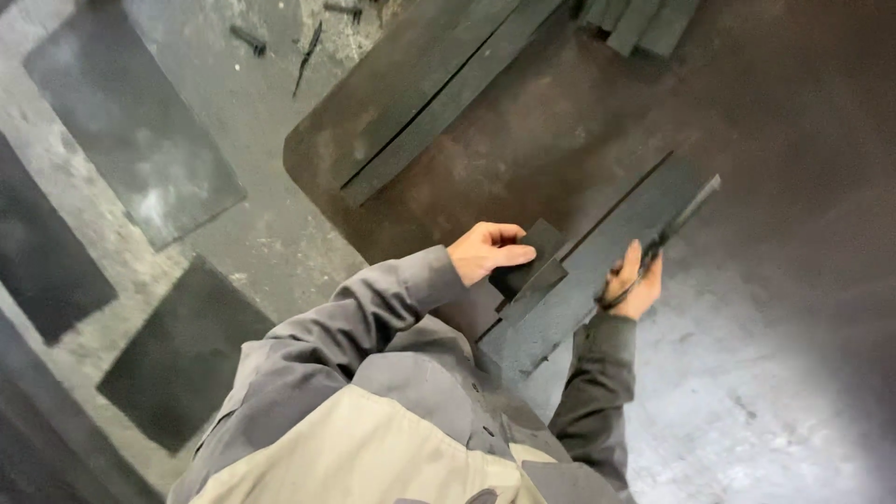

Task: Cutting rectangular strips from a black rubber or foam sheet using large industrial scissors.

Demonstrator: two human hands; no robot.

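Note:
I look down at a stack of long dark flat metal strips held in front of my body, slanting up to the right. My left hand grips the near left end of the stack, thumb over a shorter strip lying on top. My right hand holds the right edge of the stack, fingers curled around a thin strip that sticks out past the others. Grey jacket sleeves cover both arms.
A large rusty brown steel plate lies on the concrete floor, with more dark strips on its upper left and several at the top. Dark rectangular sheets lie on the floor at left.

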